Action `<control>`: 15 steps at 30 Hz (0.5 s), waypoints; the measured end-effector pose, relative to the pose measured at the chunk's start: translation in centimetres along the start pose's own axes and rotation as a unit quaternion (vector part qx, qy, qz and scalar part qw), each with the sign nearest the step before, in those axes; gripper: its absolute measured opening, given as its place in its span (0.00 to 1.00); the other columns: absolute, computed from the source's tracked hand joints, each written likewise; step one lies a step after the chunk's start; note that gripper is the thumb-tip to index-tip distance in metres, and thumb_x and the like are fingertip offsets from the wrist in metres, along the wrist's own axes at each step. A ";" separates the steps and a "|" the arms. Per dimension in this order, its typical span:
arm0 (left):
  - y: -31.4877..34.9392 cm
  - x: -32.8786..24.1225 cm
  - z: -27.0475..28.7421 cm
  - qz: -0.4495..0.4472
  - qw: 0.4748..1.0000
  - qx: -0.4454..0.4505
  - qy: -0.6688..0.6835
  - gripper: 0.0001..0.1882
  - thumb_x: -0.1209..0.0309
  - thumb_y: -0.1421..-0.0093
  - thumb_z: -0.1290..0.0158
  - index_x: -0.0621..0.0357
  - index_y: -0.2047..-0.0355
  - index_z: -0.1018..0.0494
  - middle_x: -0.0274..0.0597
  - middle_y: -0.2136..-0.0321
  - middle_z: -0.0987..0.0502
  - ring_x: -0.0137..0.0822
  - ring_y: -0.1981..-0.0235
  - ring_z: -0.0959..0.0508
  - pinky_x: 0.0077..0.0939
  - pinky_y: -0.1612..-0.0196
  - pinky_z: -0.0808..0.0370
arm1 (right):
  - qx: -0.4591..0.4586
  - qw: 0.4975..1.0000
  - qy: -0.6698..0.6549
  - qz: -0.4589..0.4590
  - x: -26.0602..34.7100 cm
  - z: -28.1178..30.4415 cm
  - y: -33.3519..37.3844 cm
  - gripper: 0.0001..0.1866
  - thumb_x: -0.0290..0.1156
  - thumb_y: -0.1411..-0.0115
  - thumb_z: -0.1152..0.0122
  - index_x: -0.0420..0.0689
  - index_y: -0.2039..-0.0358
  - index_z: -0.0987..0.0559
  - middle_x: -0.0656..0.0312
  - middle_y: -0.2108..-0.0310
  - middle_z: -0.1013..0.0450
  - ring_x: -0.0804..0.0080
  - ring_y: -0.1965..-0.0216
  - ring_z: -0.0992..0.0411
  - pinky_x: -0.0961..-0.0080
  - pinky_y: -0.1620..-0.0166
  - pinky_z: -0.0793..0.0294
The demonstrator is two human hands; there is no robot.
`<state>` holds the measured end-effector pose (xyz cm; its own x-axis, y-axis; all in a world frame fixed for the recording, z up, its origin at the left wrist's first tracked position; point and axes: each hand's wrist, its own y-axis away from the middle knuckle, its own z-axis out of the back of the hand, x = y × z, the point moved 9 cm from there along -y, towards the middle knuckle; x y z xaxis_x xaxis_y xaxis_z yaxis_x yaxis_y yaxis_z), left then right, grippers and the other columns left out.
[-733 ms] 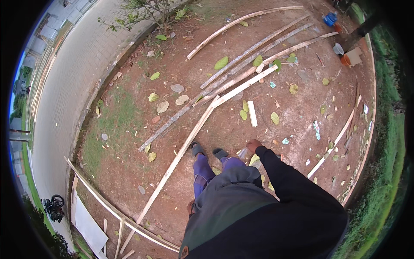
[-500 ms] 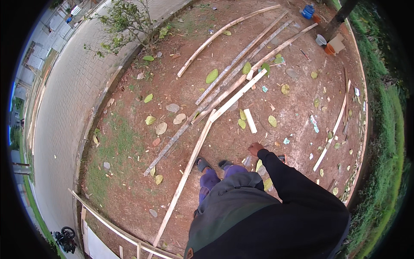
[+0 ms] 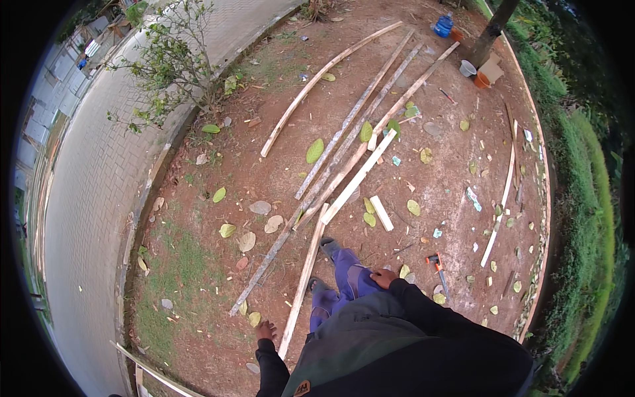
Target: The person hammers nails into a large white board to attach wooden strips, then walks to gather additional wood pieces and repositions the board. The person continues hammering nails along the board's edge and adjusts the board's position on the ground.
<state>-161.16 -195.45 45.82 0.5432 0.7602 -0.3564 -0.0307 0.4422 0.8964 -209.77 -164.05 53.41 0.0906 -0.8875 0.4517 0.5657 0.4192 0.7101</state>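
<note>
My left hand (image 3: 265, 330) hangs low on the left, fingers apart and holding nothing. It is just left of a long pale timber strip (image 3: 304, 281) that lies on the ground beside my feet. My right hand (image 3: 382, 279) is at my bent right leg, its fingers loosely stretched over the purple trousers with nothing seen in them. To its right lies a handsaw (image 3: 437, 270) with an orange and black handle. A second pale timber (image 3: 360, 176) meets the strip's far end, and a short wood block (image 3: 381, 213) lies ahead of my feet.
Several long weathered poles (image 3: 344, 135) lie ahead on red soil among fallen leaves. A thin strip (image 3: 503, 195) lies at right. Farther off are a blue water jug (image 3: 443, 26), a grey bucket (image 3: 467, 68) and a tree trunk (image 3: 491, 36). A kerb (image 3: 159, 159) borders the paved road.
My right hand has drawn back from over the ground to my leg. My left hand has come into view. My feet have shifted, one forward, and the handsaw shows more fully.
</note>
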 end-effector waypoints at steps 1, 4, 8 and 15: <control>-0.4 -2.1 0.1 -0.005 1.000 0.006 0.016 0.18 0.60 0.34 0.52 0.54 0.48 0.31 0.43 0.60 0.21 0.40 0.68 0.21 0.41 0.70 0.28 | 0.003 1.000 -0.024 -0.007 -0.3 0.0 -0.4 0.31 0.59 0.41 0.45 0.42 0.56 0.17 0.45 0.57 0.21 0.48 0.51 0.24 0.60 0.47 0.28; 0.0 -8.0 -0.7 -0.084 0.996 -0.021 0.024 0.19 0.59 0.34 0.51 0.56 0.48 0.31 0.44 0.60 0.21 0.40 0.66 0.21 0.40 0.69 0.27 | 0.100 0.992 -0.044 -0.070 -1.9 -0.3 -3.5 0.36 0.63 0.41 0.48 0.40 0.53 0.19 0.43 0.55 0.22 0.47 0.49 0.25 0.60 0.45 0.30; 1.7 -12.5 -5.0 -0.074 0.994 -0.019 0.075 0.20 0.59 0.34 0.51 0.59 0.48 0.32 0.47 0.56 0.21 0.43 0.61 0.20 0.41 0.66 0.25 | 0.187 0.974 0.088 -0.089 -1.5 1.5 -10.2 0.40 0.66 0.43 0.49 0.38 0.52 0.19 0.41 0.53 0.24 0.45 0.48 0.26 0.59 0.45 0.30; 0.2 -11.9 -19.9 -0.020 0.994 0.104 -0.041 0.19 0.64 0.36 0.47 0.65 0.49 0.29 0.47 0.62 0.20 0.40 0.66 0.18 0.34 0.70 0.22 | 0.318 0.920 0.228 0.017 8.0 -2.2 -11.1 0.33 0.58 0.42 0.46 0.48 0.43 0.25 0.39 0.43 0.32 0.43 0.41 0.32 0.48 0.42 0.34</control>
<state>-184.34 -194.98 45.02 0.6080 0.6987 -0.3770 0.1612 0.3563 0.9204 -213.53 -176.21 47.99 0.5152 -0.7993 0.3092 -0.0250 0.3465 0.9377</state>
